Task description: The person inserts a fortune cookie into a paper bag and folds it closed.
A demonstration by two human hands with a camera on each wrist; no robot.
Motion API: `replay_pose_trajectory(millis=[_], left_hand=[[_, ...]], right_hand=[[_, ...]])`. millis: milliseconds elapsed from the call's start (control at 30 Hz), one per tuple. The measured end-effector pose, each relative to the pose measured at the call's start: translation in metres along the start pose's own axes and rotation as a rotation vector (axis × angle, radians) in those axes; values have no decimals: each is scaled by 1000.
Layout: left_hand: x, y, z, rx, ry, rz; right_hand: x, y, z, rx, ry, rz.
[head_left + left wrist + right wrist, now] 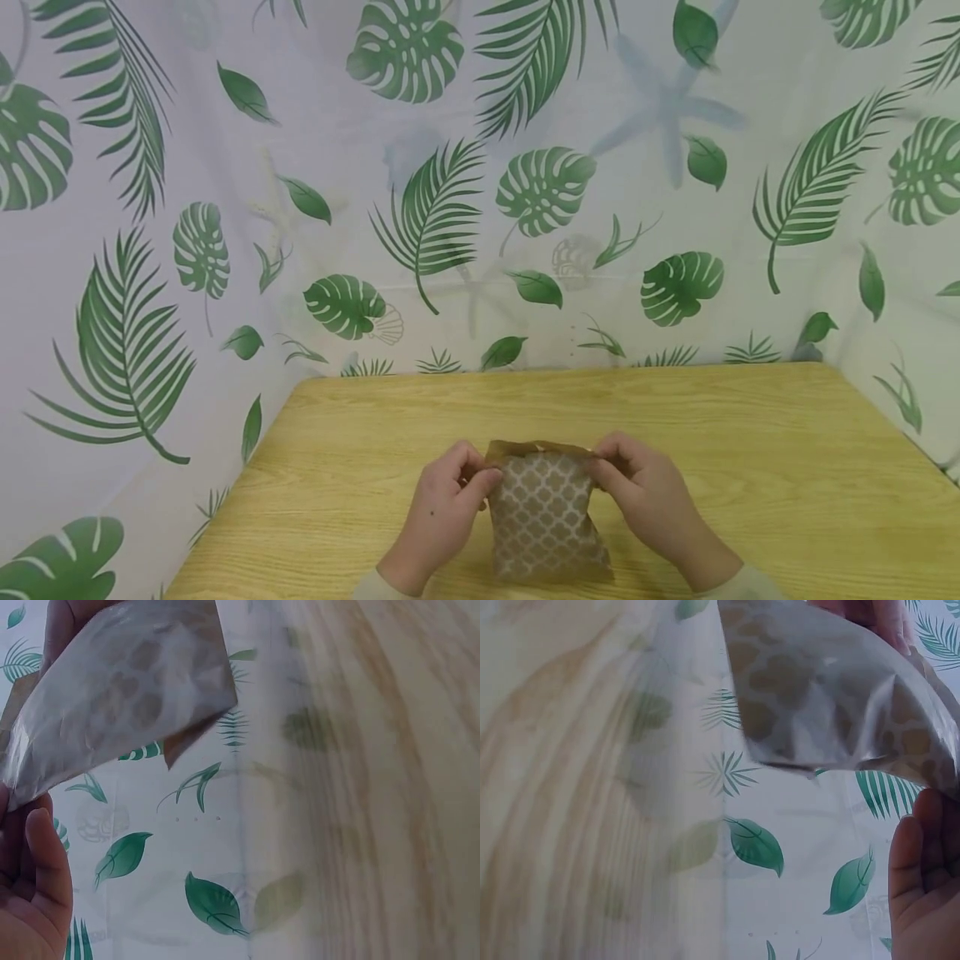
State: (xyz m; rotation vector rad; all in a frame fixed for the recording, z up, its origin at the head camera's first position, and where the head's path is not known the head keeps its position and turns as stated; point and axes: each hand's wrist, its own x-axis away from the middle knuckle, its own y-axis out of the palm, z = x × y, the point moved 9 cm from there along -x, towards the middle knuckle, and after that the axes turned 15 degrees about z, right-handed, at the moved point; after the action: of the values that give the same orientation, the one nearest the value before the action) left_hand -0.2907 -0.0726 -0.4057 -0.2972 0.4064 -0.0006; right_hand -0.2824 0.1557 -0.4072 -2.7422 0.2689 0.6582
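Note:
A small brown pouch (pixel 543 517) with a pale lattice pattern is held up by its top corners, over the near part of the table. My left hand (pixel 448 500) pinches its upper left corner between thumb and fingers. At the upper right corner my right hand (pixel 651 504) has the same kind of pinch. The plain brown top edge folds over slightly between the hands. In the left wrist view the pouch (pixel 142 690) looks shiny and curved, with the left hand (pixel 34 885) at its edge. The right wrist view shows the pouch (pixel 832 690) above the right hand (pixel 926 877).
The wood-grain table (pixel 360 425) reaches back to a pale wall covering (pixel 465 333) printed with green leaves, which also rises along the left and right sides.

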Motion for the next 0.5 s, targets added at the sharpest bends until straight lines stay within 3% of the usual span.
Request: replay_pose_trajectory(millis=[167,500], left_hand=[[-2,0,0,45,-33,-1],[-1,4,-11,69,-135,-57]], right_hand=[[0,-3,-3,-27,-43,12],[6,9,4,-52,39,-29]])
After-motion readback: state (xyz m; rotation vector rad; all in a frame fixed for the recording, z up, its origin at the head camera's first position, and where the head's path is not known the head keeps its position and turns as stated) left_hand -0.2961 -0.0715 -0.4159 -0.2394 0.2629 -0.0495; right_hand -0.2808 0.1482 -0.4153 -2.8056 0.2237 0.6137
